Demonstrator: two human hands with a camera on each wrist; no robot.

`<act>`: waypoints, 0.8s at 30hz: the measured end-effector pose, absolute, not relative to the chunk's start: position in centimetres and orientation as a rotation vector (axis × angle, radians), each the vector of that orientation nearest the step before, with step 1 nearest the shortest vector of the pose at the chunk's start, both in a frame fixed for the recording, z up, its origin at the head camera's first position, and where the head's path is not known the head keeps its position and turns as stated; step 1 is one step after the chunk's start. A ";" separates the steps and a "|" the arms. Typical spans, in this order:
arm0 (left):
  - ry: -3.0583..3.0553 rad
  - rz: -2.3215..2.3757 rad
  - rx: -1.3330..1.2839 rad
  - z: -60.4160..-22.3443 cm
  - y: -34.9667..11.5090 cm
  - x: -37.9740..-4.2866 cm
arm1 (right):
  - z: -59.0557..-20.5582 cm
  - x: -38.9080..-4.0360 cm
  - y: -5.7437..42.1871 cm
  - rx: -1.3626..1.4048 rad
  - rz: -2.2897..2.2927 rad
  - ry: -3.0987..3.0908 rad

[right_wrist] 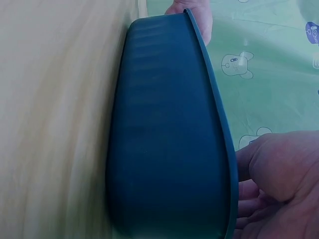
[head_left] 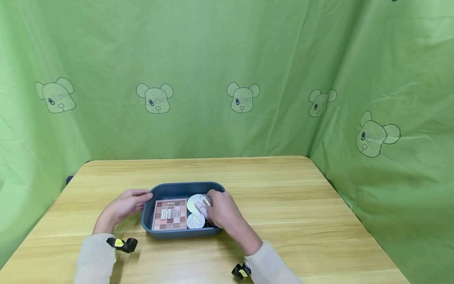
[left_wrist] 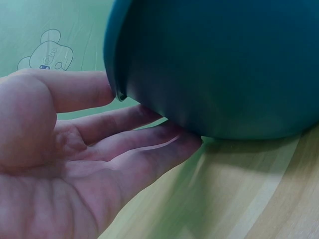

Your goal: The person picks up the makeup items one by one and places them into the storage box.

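Observation:
A dark blue oblong bin stands on the table, with cosmetics inside. My left hand holds its left end, thumb at the rim and fingers against the outer wall; the left wrist view shows this hand up close. My right hand reaches over the right end, fingers down in the bin, round a pale pink tube that lies tilted. An eyeshadow palette lies flat in the left half. Two white round compacts lie beside it, one partly covered by the tube. My right fingertips are hidden in the head view.
The wooden table spreads around the bin on every side. Green curtains with bear-head outlines hang behind and at both sides. Each wrist wears a black camera on a strap, close over the tabletop.

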State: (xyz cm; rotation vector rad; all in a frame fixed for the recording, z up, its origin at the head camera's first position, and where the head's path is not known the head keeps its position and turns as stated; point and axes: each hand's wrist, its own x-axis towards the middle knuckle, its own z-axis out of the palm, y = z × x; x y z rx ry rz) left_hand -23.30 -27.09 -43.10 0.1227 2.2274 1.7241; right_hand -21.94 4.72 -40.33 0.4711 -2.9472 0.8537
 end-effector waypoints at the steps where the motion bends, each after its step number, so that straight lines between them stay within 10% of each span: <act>1: 2.226 1.727 0.125 -43.1 -27.1 -23.3 | -40.3 -21.9 4.7 0.471 0.850 -2.949; 24: 2.226 1.721 0.110 -43.2 -27.1 -23.3 | -40.4 -21.8 4.3 0.450 0.780 -2.993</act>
